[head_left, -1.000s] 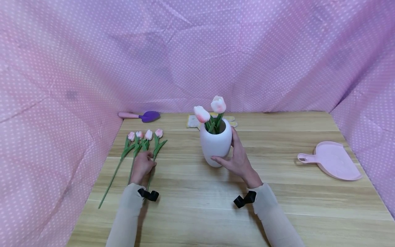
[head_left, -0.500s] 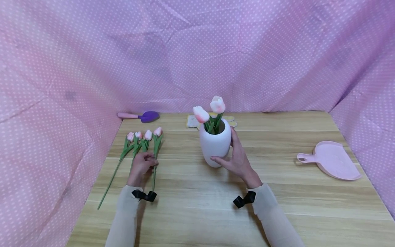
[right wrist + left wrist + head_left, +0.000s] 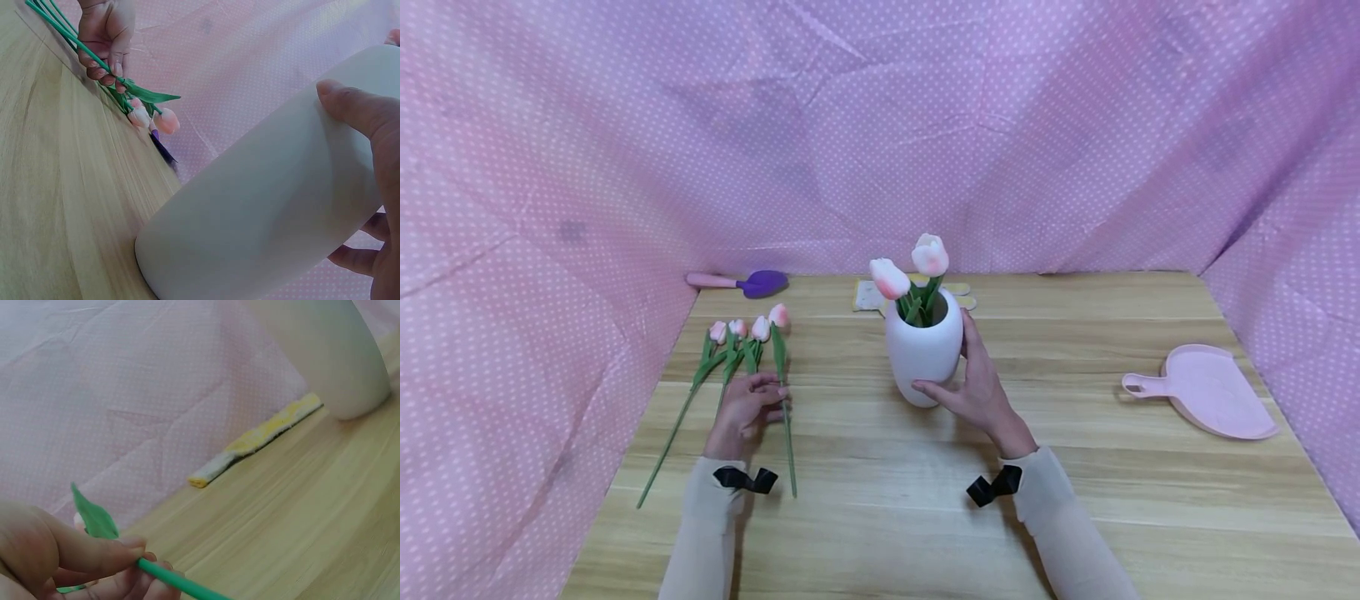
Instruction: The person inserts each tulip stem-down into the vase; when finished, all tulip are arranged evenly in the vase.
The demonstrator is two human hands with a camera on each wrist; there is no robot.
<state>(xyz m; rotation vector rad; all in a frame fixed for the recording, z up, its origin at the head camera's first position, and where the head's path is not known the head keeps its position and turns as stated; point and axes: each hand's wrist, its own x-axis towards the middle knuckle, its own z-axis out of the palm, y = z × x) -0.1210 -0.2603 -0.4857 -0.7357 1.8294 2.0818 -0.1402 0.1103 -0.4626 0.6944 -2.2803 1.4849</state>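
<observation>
My left hand [image 3: 747, 410] pinches the green stem of a pink-and-white artificial tulip [image 3: 778, 316] between thumb and fingers. In the left wrist view that stem [image 3: 181, 584] runs out past the fingertips to the lower right. Beside and partly behind this hand lie three more tulips [image 3: 718, 332], blooms toward the back. My right hand [image 3: 976, 398] holds the white vase [image 3: 922, 358] from its right side, thumb across the front and fingers behind. Two tulips [image 3: 890, 278] stand in the vase, their blooms above its rim. The right wrist view shows the vase wall [image 3: 262, 200] close up.
A purple trowel with a pink handle [image 3: 763, 283] lies at the back left. Yellow-and-white gloves [image 3: 869, 295] lie behind the vase. On the right rests a pink dustpan [image 3: 1213, 390]. Polka-dot pink cloth [image 3: 880, 133] hangs behind and along the sides of the wooden table [image 3: 880, 533].
My left hand has picked the rightmost tulip up and turned it, its stem end swinging right and its bloom shifting slightly left and back. The right hand and vase have stayed put.
</observation>
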